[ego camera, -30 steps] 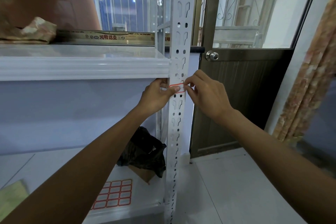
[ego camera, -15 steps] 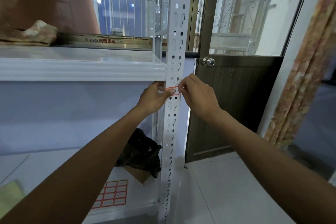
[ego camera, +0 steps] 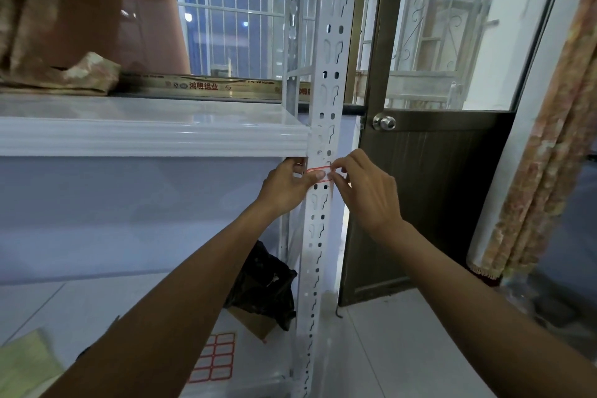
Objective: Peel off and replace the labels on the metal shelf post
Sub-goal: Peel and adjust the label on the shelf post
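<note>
By the brown door (ego camera: 436, 203), our left hand (ego camera: 284, 187) still grips the post (ego camera: 316, 226), thumb pressing the label (ego camera: 318, 169); right hand (ego camera: 368, 194) pinches it.

Left hand (ego camera: 287, 186) grips the white post (ego camera: 326, 74), thumb on the red-bordered label (ego camera: 318, 169); right hand (ego camera: 365, 191) pinches its edge.

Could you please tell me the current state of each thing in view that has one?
label, on the shelf post, right end pinched
shelf post, upright
left hand, grips the shelf post, thumb pressing the label
right hand, pinches the label's right end
label sheet, flat on the lower shelf
black bag, crumpled on the lower shelf
</note>
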